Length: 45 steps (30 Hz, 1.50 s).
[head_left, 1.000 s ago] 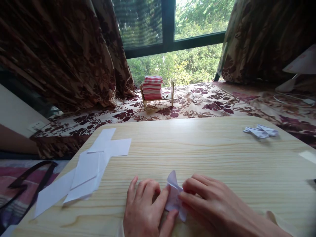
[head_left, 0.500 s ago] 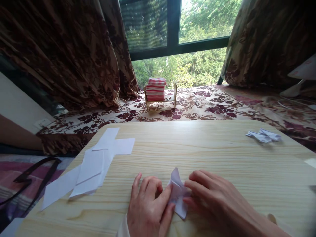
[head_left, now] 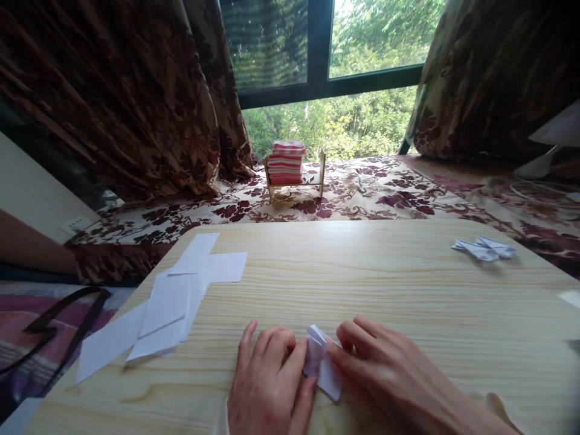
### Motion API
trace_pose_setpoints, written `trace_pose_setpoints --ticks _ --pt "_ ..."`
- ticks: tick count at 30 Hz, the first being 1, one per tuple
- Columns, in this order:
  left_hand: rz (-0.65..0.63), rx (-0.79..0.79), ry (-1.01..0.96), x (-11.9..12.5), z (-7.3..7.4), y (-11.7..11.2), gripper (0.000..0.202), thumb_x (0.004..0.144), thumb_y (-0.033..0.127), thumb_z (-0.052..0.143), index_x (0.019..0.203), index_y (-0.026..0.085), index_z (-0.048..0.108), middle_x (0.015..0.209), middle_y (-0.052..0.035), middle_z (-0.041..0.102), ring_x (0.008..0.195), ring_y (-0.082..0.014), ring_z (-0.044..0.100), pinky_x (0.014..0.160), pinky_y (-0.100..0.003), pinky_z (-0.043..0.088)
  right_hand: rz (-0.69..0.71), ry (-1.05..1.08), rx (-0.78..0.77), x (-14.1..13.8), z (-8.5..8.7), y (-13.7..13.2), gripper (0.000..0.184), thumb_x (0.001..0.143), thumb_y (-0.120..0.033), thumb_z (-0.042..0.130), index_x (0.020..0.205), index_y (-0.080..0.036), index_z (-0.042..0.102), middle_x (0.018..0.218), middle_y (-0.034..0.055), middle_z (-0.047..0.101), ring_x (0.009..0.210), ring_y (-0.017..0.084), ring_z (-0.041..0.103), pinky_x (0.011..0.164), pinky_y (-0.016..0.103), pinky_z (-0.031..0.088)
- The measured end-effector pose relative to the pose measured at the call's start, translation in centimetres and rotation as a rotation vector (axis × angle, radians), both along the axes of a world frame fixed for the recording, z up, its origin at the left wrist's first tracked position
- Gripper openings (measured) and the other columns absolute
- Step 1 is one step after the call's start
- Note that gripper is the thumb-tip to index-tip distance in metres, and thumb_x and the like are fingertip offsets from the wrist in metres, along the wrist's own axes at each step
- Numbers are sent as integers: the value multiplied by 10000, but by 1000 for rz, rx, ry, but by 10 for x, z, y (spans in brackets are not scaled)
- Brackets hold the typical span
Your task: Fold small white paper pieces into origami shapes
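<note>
A small folded white paper piece (head_left: 322, 365) lies on the pale wooden table (head_left: 362, 284) near its front edge. My left hand (head_left: 269, 380) presses its fingers against the paper's left side, fingers curled and pinching it. From the right, my right hand (head_left: 389, 374) holds the same paper, fingertips pressed down on its flap. The paper's upper flap is bent low between the two hands.
Several loose white paper sheets (head_left: 167, 302) lie overlapping at the table's left. A finished folded paper shape (head_left: 484, 248) sits at the far right. Behind the table are a floral cloth, a small wooden rack with striped cloth (head_left: 290, 166), curtains and a window. A dark strap (head_left: 58, 314) lies left.
The paper's raised flap has been pushed down flatter between my hands. Both hands shifted slightly and stay on the paper.
</note>
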<state>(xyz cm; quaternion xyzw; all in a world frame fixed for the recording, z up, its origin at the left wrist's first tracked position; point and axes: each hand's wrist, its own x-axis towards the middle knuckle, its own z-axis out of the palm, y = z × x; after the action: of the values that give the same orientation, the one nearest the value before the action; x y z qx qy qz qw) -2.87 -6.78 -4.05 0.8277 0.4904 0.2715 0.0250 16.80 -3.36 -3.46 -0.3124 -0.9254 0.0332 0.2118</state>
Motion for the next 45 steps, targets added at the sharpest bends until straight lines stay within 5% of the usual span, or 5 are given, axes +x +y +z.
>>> trace_pose_setpoints --ticks 16,27,34,40,45 --pt "-44 338 163 5 -21 -12 366 917 412 376 995 200 664 960 -11 716 895 -159 598 1108 -345 128 -46 -106 -169 -1 6 -2 96 858 -145 546 937 -195 569 850 47 566 717 170 506 529 250 394" --pt "103 271 76 23 -28 -11 497 907 512 289 1029 210 665 977 -47 701 892 -214 570 1064 -420 171 -46 -50 -399 2 20 -5 176 790 -107 614 948 -179 584 883 42 581 765 168 515 631 263 447" --pt "69 285 92 21 -27 -9 477 912 489 297 1024 206 665 968 -46 697 899 -213 554 1062 -415 181 -54 -153 -186 4 18 7 221 812 -129 591 1025 -185 567 867 41 558 711 176 474 587 287 394" --pt "56 290 148 19 -28 -8 452 893 506 348 1052 214 655 988 -48 693 908 -215 551 1064 -424 169 -18 -224 6 -3 18 5 79 746 -171 641 799 -166 582 760 30 556 654 182 449 550 315 350" --pt "45 275 164 17 -28 -8 434 876 510 387 1071 220 644 1016 -43 689 923 -221 552 1053 -431 180 -68 -231 29 -8 16 8 84 749 -133 617 820 -165 585 763 37 572 665 185 466 561 307 337"
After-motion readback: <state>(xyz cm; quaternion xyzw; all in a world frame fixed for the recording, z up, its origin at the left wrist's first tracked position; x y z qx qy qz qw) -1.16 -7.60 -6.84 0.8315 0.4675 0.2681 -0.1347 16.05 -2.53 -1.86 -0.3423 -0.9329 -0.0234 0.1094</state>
